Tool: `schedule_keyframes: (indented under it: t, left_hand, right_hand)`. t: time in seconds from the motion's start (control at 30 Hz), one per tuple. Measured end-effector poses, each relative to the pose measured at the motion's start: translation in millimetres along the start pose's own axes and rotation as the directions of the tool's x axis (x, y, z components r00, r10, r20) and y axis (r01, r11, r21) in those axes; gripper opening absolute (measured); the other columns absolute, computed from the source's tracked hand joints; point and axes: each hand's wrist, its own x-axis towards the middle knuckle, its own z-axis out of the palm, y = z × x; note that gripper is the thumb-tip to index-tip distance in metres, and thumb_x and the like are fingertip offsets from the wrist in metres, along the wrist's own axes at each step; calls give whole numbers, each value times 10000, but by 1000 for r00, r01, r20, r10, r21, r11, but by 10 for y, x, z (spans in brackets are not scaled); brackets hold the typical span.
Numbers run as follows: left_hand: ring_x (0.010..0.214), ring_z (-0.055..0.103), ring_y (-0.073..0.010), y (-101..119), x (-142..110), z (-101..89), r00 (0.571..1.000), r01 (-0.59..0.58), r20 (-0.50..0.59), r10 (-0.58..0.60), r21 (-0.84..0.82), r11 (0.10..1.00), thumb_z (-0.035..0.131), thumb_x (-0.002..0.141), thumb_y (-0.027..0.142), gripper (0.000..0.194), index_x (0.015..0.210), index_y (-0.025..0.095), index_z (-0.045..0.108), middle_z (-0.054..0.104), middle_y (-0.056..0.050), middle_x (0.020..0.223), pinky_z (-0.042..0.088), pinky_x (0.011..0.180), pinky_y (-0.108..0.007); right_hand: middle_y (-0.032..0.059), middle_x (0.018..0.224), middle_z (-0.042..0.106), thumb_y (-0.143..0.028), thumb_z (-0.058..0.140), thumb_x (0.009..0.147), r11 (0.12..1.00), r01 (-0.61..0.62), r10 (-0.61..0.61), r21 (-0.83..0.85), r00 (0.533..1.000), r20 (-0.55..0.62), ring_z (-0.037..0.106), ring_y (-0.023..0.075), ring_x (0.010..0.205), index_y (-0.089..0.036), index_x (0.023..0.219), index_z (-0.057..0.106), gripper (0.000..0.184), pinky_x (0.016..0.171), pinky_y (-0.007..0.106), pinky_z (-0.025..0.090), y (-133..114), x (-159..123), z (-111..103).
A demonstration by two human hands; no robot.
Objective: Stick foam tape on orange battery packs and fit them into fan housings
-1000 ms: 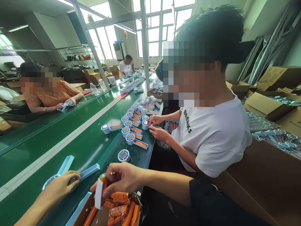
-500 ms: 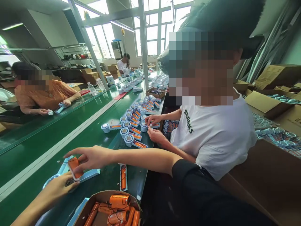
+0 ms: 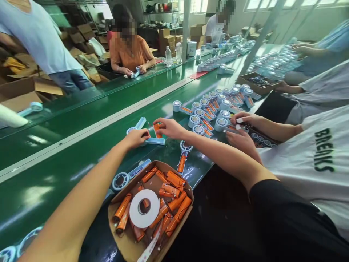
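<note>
At bottom centre we have a box (image 3: 127, 246) of orange cells (image 3: 176, 179) and a white roll (image 3: 136, 215). Beyond, mid-frame, our left hand (image 3: 136, 138) is closed on a blue shell (image 3: 156, 141); our right hand (image 3: 171, 128) pinches another cell (image 3: 157, 131) beside it. Fans (image 3: 198, 129) lie right of centre; a co-worker (image 3: 130, 54) is at top left.

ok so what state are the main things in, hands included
left hand: holding a blue handle
right hand: holding an orange battery
cardboard box: open, batteries inside
white roll: lying on the batteries
filled fan housing: face up, battery in handle
clear bottles: standing upright
</note>
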Motion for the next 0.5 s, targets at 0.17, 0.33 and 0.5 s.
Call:
schedule_keyframes:
  t: [0.17, 0.33, 0.5]
  left_hand:
    - [863, 661, -187, -12, 30, 27, 999, -34, -13, 34, 7, 999, 569, 927, 320, 131, 910, 227, 660, 744, -15, 889, 467, 833, -287]
    - [828, 664, -178, 33, 77, 12, 998, -60, -27, 61, 18, 998, 584, 930, 306, 137, 913, 209, 680, 764, -19, 883, 455, 780, -274]
    - [912, 688, -139, 107, -5, -2, 992, -100, -72, 100, 8, 995, 389, 992, 329, 366, 1021, 142, 703, 784, -13, 986, 445, 825, -240]
  right_hand:
    - [-15, 871, 795, -100, 679, 957, 984, -1, 0, -176, 1000, -7, 676, 133, 763, -166, 1304, 664, 353, 792, 257, 472, 140, -18, -131]
    - [-42, 737, 748, -51, 735, 869, 997, -50, 49, -62, 999, -4, 658, 145, 755, -165, 1154, 718, 307, 800, 249, 418, 137, -48, -165]
    - [-68, 708, 675, 17, 673, 840, 974, -62, 62, 216, 998, 4, 684, 106, 864, -135, 1010, 721, 233, 788, 195, 393, 197, -95, -130]
